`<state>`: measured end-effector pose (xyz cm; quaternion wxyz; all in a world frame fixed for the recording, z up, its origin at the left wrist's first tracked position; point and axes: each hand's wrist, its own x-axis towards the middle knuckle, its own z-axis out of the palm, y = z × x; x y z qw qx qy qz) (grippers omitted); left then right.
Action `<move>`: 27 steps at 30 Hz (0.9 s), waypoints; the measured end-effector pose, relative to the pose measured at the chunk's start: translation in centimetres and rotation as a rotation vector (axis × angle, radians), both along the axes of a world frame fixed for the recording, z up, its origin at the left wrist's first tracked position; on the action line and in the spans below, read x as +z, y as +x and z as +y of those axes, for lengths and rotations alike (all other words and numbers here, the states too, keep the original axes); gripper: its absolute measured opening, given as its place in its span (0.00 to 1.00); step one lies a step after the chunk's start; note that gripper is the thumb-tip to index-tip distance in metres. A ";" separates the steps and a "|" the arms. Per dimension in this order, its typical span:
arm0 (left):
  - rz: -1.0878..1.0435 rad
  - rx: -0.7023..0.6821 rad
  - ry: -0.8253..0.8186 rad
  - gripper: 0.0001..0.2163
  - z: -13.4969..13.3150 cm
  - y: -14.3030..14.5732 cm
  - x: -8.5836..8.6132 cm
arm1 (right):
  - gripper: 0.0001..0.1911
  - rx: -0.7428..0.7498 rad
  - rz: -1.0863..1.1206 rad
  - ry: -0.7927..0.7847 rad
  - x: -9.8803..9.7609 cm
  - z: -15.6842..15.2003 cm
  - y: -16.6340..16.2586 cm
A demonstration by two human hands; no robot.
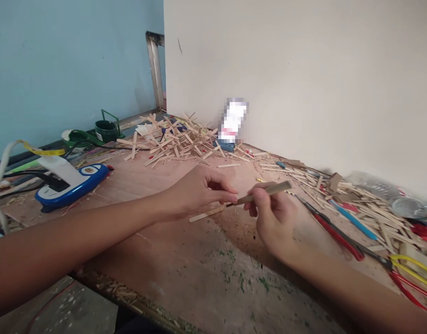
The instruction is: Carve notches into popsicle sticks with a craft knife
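My right hand (276,213) is closed around a slim tan-handled tool (278,188), held like a pen. The tool's dark, narrow tip points left, close to the fingertips of my left hand (211,188). Those fingers are pinched together; whatever is between them is too small to make out. Just below them, a flat wooden craft stick (204,215) lies on the worn wooden tabletop (185,260). Small crumbs of wood are scattered around the tool's tip.
A heap of craft sticks (185,139) lies at the back, beside a propped, blurred phone (233,119). A blue power strip (74,185) sits left. Red-handled pliers (338,236), scissors with yellow and red handles (408,269) and more loose sticks (383,213) line the right.
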<state>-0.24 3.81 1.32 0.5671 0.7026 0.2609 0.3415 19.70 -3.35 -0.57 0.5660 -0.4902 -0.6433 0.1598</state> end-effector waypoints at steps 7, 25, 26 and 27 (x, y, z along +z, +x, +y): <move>-0.001 -0.005 0.002 0.05 -0.2 -0.1 0.2 | 0.27 0.018 -0.041 -0.008 0.2 -0.3 -0.2; 0.036 0.054 0.048 0.08 0.8 -0.3 -0.6 | 0.16 -0.021 -0.055 -0.008 0.4 -0.4 1.4; 0.044 0.058 0.056 0.08 0.9 -0.4 -0.6 | 0.15 -0.012 -0.051 0.003 0.2 -0.6 1.4; 0.053 0.062 0.064 0.08 0.9 -0.5 -0.6 | 0.14 -0.003 -0.045 0.021 0.1 -0.8 1.5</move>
